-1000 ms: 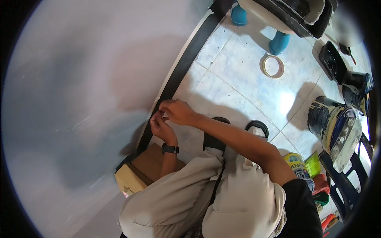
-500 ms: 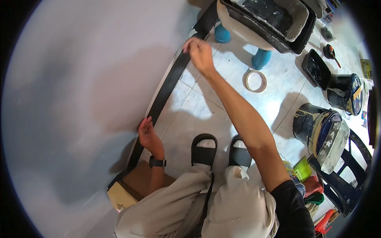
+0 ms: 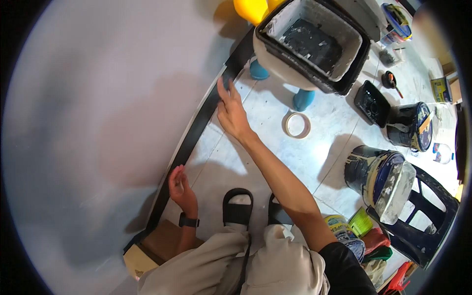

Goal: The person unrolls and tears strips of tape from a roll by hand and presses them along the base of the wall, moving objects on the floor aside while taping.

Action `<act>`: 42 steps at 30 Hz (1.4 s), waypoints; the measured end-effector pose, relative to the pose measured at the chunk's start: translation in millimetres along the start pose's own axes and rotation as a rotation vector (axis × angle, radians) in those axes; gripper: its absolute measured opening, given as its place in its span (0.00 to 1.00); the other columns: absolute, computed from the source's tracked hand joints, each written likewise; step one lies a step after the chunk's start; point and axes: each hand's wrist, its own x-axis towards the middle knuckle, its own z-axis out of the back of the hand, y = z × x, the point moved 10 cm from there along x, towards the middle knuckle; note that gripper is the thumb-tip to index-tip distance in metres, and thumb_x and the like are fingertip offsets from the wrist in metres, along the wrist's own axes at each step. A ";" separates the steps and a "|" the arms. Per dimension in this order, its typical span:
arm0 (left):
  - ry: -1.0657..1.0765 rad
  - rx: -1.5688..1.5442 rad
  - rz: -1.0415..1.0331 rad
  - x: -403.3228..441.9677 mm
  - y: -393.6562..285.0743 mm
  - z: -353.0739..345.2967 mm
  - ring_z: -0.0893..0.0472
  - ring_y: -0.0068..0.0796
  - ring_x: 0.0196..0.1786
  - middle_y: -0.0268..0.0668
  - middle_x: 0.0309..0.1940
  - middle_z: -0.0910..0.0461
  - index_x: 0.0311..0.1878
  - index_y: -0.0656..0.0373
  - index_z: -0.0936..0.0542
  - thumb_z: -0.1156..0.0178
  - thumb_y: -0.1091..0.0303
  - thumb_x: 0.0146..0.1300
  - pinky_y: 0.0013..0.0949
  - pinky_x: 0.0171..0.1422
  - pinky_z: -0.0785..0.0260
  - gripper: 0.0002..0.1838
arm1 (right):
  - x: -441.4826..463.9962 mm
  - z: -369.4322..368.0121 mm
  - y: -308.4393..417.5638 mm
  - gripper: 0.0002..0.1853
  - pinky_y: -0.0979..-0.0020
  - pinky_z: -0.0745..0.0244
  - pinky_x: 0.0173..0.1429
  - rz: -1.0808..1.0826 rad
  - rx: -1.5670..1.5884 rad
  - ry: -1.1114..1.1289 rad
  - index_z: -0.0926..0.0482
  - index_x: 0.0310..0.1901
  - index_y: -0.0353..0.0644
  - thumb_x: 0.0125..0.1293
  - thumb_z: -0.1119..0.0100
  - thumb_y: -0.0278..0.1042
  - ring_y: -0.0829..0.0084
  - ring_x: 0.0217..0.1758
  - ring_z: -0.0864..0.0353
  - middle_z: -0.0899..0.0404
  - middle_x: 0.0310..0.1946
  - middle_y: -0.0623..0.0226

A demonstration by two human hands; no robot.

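The pale wall [image 3: 123, 98] fills one side, meeting the tiled floor [image 3: 319, 152] along a long black strip [image 3: 194, 132], which lies at the wall's foot. The nested trays [image 3: 309, 44] rest on a blue-footed support, probably to lift them off the tiles; they close in the strip's far end. A cardboard box [image 3: 135, 260] crowds the near end, beside the left wrist. Between strip and paint-streaked bucket [image 3: 361, 169], the floor leaves the right arm room sideways. The right hand [image 3: 231, 113] reaches over the strip, fingers spread; the left hand [image 3: 183, 189] is nearer the body, fingers loosely bent, perhaps marking a spot. Neither visibly grips anything; contact is unclear. The tape roll [image 3: 309, 127] lies flat, apart from both.
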 end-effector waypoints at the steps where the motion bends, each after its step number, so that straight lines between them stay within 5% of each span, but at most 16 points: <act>1: 0.049 0.020 -0.004 2.1 -7.4 -8.0 0.19 0.37 0.59 0.47 0.54 0.19 0.61 0.68 0.26 0.46 0.79 0.74 0.37 0.67 0.30 0.15 | -5.9 4.3 -4.7 0.23 0.56 0.31 0.69 -0.055 0.099 0.115 0.23 0.62 0.38 0.65 0.53 0.23 0.39 0.66 0.28 0.29 0.62 0.33; 4: 0.279 -0.166 0.058 13.8 -29.6 -51.6 0.17 0.39 0.57 0.48 0.54 0.19 0.61 0.68 0.25 0.47 0.73 0.76 0.39 0.66 0.28 0.15 | -35.2 26.7 -24.0 0.14 0.62 0.20 0.50 -0.257 0.318 0.221 0.16 0.43 0.33 0.66 0.53 0.26 0.53 0.41 0.14 0.15 0.36 0.45; 8: 0.685 -0.350 0.159 25.0 -93.7 -151.5 0.17 0.42 0.58 0.49 0.58 0.22 0.67 0.66 0.30 0.50 0.66 0.79 0.40 0.66 0.27 0.19 | -53.9 97.9 -72.0 0.17 0.71 0.26 0.31 -0.527 0.402 0.157 0.20 0.29 0.32 0.70 0.54 0.33 0.79 0.26 0.21 0.22 0.21 0.63; 10: 0.833 -0.462 0.272 29.8 -119.7 -205.2 0.21 0.47 0.63 0.51 0.62 0.25 0.71 0.64 0.36 0.52 0.57 0.80 0.45 0.69 0.31 0.26 | -47.2 154.5 -79.4 0.18 0.68 0.27 0.31 -0.515 0.162 -0.002 0.19 0.27 0.33 0.70 0.53 0.34 0.71 0.23 0.21 0.23 0.18 0.61; 12: 0.856 -0.703 0.623 34.1 -124.0 -261.9 0.28 0.50 0.70 0.52 0.65 0.29 0.74 0.62 0.39 0.49 0.44 0.75 0.51 0.74 0.38 0.36 | -35.1 201.5 -54.3 0.17 0.64 0.26 0.35 -0.434 -0.300 -0.149 0.20 0.24 0.36 0.68 0.47 0.35 0.64 0.27 0.19 0.22 0.20 0.60; 13: 0.823 -0.858 0.863 32.7 -122.4 -290.5 0.32 0.50 0.73 0.52 0.67 0.30 0.74 0.61 0.40 0.48 0.37 0.72 0.54 0.76 0.43 0.41 | -36.0 209.1 -47.5 0.16 0.57 0.26 0.47 -0.246 -0.627 -0.126 0.18 0.34 0.35 0.61 0.34 0.43 0.56 0.45 0.19 0.19 0.37 0.52; 15: 0.794 -0.988 0.963 38.3 -116.5 -341.8 0.35 0.47 0.74 0.48 0.68 0.31 0.73 0.60 0.37 0.45 0.30 0.64 0.56 0.78 0.47 0.47 | -46.8 206.1 -36.7 0.24 0.53 0.29 0.52 -0.287 -0.784 -0.066 0.21 0.44 0.35 0.55 0.28 0.47 0.54 0.54 0.23 0.23 0.46 0.49; 16: 0.793 -0.994 0.956 36.9 -118.7 -358.4 0.35 0.47 0.74 0.48 0.68 0.31 0.73 0.60 0.37 0.45 0.30 0.64 0.56 0.78 0.47 0.47 | -50.2 205.8 -36.2 0.36 0.50 0.31 0.57 -0.329 -0.945 -0.010 0.23 0.53 0.34 0.49 0.22 0.51 0.52 0.63 0.28 0.27 0.56 0.46; 17: 0.743 -1.112 0.927 39.5 -125.7 -370.9 0.34 0.46 0.73 0.46 0.68 0.31 0.72 0.59 0.35 0.46 0.31 0.64 0.55 0.78 0.48 0.46 | -58.7 205.6 -57.7 0.55 0.40 0.35 0.62 -0.396 -0.901 -0.012 0.37 0.67 0.33 0.42 0.18 0.56 0.46 0.68 0.34 0.35 0.64 0.42; 20: 0.662 -1.310 0.915 41.5 -145.6 -389.1 0.32 0.40 0.70 0.40 0.67 0.29 0.69 0.52 0.31 0.51 0.35 0.68 0.50 0.76 0.44 0.36 | -63.8 201.9 -62.7 0.56 0.41 0.35 0.64 -0.234 -0.928 -0.050 0.39 0.69 0.32 0.43 0.19 0.52 0.46 0.67 0.33 0.34 0.64 0.44; 22: 0.534 -1.348 0.717 54.3 -159.1 -386.3 0.30 0.36 0.69 0.35 0.67 0.28 0.70 0.47 0.31 0.57 0.40 0.74 0.47 0.74 0.39 0.30 | -68.7 203.7 -69.8 0.55 0.46 0.33 0.66 -0.226 -0.766 -0.005 0.42 0.70 0.31 0.45 0.20 0.47 0.47 0.66 0.32 0.32 0.63 0.45; 27: 0.459 -1.240 0.710 49.9 -150.1 -380.4 0.29 0.33 0.70 0.32 0.68 0.28 0.73 0.45 0.34 0.64 0.45 0.78 0.46 0.73 0.35 0.27 | -84.5 227.8 -73.0 0.53 0.56 0.30 0.65 -0.257 -0.697 -0.006 0.42 0.71 0.30 0.46 0.20 0.36 0.48 0.61 0.28 0.26 0.57 0.48; 36: 0.416 -1.184 0.759 7.9 -112.5 -273.0 0.33 0.35 0.73 0.32 0.72 0.31 0.73 0.45 0.34 0.61 0.44 0.78 0.48 0.76 0.39 0.27 | -97.8 276.7 -106.8 0.49 0.54 0.29 0.64 -0.324 -0.777 -0.104 0.40 0.68 0.34 0.46 0.20 0.36 0.48 0.60 0.27 0.25 0.57 0.51; 40: 0.305 -1.114 0.816 -9.3 -85.7 -195.9 0.29 0.33 0.70 0.32 0.68 0.27 0.69 0.48 0.29 0.60 0.46 0.78 0.42 0.74 0.38 0.25 | -103.1 271.4 -135.9 0.49 0.54 0.28 0.64 -0.242 -0.889 0.025 0.40 0.70 0.34 0.47 0.23 0.34 0.47 0.60 0.27 0.25 0.55 0.51; 42: 0.295 -1.109 0.799 -14.4 -72.6 -153.4 0.28 0.33 0.68 0.33 0.66 0.25 0.67 0.50 0.28 0.60 0.48 0.79 0.41 0.74 0.37 0.25 | -100.7 271.6 -155.8 0.49 0.54 0.29 0.64 -0.370 -0.893 0.121 0.41 0.70 0.34 0.47 0.24 0.34 0.47 0.60 0.27 0.25 0.56 0.49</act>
